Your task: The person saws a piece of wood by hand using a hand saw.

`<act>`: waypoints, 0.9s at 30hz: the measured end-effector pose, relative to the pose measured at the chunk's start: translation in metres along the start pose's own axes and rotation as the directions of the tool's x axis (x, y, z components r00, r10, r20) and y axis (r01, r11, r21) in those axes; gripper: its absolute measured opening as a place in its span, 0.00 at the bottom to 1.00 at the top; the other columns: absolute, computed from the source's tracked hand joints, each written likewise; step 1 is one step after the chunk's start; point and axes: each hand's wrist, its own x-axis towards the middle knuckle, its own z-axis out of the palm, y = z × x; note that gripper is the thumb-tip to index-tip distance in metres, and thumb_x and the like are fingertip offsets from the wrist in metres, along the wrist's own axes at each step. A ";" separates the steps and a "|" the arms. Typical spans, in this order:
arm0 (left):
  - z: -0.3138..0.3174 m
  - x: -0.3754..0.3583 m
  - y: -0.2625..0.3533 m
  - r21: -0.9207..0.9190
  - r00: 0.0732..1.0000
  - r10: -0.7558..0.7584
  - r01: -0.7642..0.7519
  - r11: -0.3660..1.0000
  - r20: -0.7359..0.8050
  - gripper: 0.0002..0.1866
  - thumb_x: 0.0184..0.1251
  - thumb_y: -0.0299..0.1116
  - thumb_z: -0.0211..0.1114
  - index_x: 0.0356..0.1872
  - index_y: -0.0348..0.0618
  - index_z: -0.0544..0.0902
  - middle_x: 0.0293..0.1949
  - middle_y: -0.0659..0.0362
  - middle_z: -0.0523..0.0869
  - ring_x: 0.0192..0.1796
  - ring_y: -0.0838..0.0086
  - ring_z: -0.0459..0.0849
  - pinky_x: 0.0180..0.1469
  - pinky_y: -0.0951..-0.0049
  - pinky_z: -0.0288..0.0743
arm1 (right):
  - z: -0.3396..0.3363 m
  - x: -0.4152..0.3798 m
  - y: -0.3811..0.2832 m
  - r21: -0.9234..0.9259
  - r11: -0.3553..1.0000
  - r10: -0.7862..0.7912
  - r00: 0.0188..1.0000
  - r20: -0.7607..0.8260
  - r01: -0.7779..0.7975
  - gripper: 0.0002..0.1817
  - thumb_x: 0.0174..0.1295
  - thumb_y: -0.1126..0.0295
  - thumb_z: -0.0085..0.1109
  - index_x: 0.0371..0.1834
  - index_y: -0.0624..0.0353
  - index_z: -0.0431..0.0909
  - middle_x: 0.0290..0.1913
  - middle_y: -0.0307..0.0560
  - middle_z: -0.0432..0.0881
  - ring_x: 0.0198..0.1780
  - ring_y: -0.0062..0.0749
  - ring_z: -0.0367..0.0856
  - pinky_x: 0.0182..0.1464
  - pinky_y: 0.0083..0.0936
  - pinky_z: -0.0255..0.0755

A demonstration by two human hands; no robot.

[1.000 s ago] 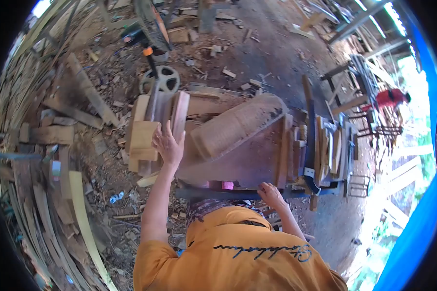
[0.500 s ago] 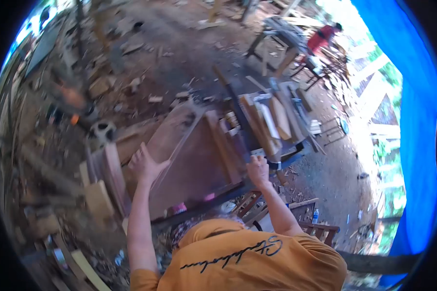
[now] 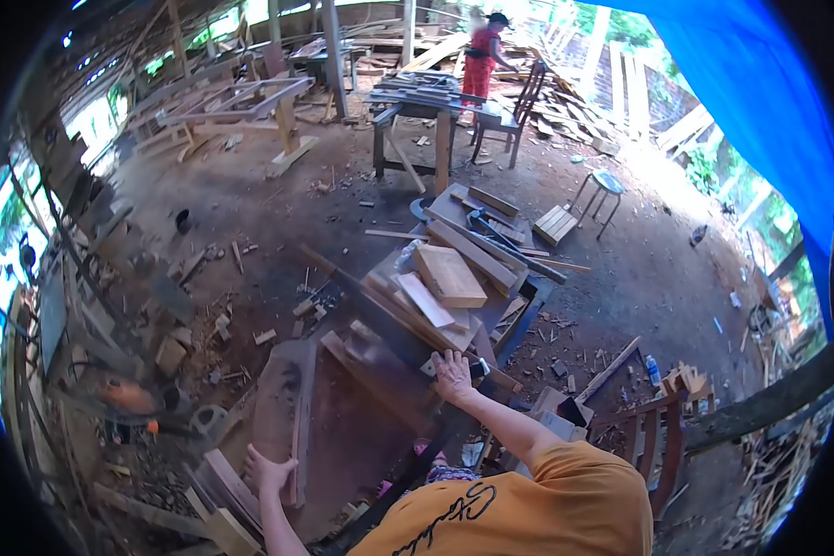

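My left hand [image 3: 271, 471] rests with fingers spread and thumb out at the edge of a long brown board [image 3: 283, 398]. The board lies slanted on a reddish-brown work surface [image 3: 361, 454], with thin strips along its right edge. My right hand [image 3: 452, 375] curls over the near end of a long dark bar [image 3: 380, 315] that crosses the work surface. A small pale fitting shows beside its fingers; the undersides of those fingers are hidden. Past the bar, several wood pieces, among them a thick pale block [image 3: 449, 276], lie piled near my right hand.
Stacked planks [image 3: 224, 482] stand left of my left hand. A red-brown wooden chair [image 3: 653, 445] is at my right. Farther off are a workbench [image 3: 417, 97], a stool [image 3: 604, 183] and a person in red [image 3: 482, 65]. Scraps litter the ground; a blue tarp [image 3: 751, 102] hangs at right.
The view has tilted up, showing more of the far yard. Both hands appear lower in the picture. My left hand stays at the board and my right at the dark bar's end.
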 end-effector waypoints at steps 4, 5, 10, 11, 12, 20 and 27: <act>0.005 0.001 -0.004 -0.006 0.998 -0.052 0.052 0.999 0.047 0.71 0.30 0.51 0.85 0.76 0.42 0.47 0.73 0.39 0.59 0.75 0.46 0.59 0.74 0.47 0.55 | -0.001 0.004 0.010 0.088 0.996 -0.018 0.997 0.072 0.012 0.45 0.47 0.54 0.72 0.70 0.56 0.65 0.54 0.57 0.72 0.59 0.51 0.70 0.57 0.43 0.67; 0.004 0.001 -0.005 -0.002 0.998 -0.046 0.046 0.999 0.040 0.71 0.30 0.51 0.85 0.76 0.42 0.47 0.73 0.39 0.59 0.75 0.46 0.59 0.74 0.47 0.55 | -0.004 0.005 0.011 0.103 0.994 -0.041 0.994 0.101 0.030 0.45 0.47 0.53 0.71 0.70 0.57 0.65 0.54 0.57 0.72 0.59 0.52 0.70 0.57 0.42 0.66; 0.005 0.003 -0.008 -0.040 0.994 -0.056 0.060 0.997 0.099 0.73 0.29 0.49 0.85 0.77 0.44 0.44 0.74 0.40 0.57 0.76 0.48 0.57 0.77 0.46 0.51 | 0.002 0.007 0.016 0.108 0.993 -0.055 0.996 0.077 0.047 0.45 0.47 0.51 0.70 0.65 0.69 0.66 0.53 0.59 0.74 0.59 0.52 0.71 0.58 0.41 0.68; 0.005 0.003 -0.010 -0.038 0.994 -0.052 0.056 0.998 0.094 0.73 0.29 0.49 0.85 0.77 0.44 0.44 0.74 0.40 0.57 0.76 0.48 0.57 0.77 0.46 0.51 | 0.003 0.011 0.017 0.112 0.993 -0.053 0.996 0.073 0.044 0.45 0.47 0.51 0.70 0.65 0.69 0.66 0.53 0.59 0.74 0.59 0.52 0.71 0.58 0.41 0.68; 0.002 0.000 -0.010 -0.026 0.994 -0.031 0.034 0.999 0.109 0.73 0.29 0.49 0.85 0.77 0.45 0.44 0.74 0.41 0.57 0.76 0.47 0.58 0.76 0.47 0.52 | 0.002 0.015 0.016 0.095 0.995 -0.056 0.990 0.128 0.043 0.43 0.46 0.52 0.70 0.62 0.70 0.67 0.53 0.60 0.74 0.58 0.53 0.72 0.57 0.41 0.70; 0.007 -0.017 -0.008 0.040 0.998 -0.034 0.032 0.999 0.055 0.72 0.29 0.50 0.84 0.78 0.48 0.46 0.73 0.44 0.58 0.76 0.49 0.57 0.76 0.47 0.49 | -0.024 0.010 0.028 0.394 0.919 -0.081 0.963 0.257 -0.027 0.37 0.50 0.53 0.68 0.55 0.71 0.67 0.43 0.66 0.84 0.48 0.57 0.85 0.51 0.44 0.77; 0.029 -0.028 0.006 0.140 0.985 -0.059 0.082 0.987 -0.161 0.72 0.33 0.52 0.82 0.79 0.47 0.43 0.76 0.47 0.54 0.78 0.52 0.52 0.77 0.46 0.46 | -0.042 0.001 0.028 0.521 0.840 0.044 0.975 0.218 -0.154 0.33 0.51 0.49 0.66 0.52 0.62 0.69 0.41 0.66 0.84 0.48 0.58 0.85 0.51 0.46 0.75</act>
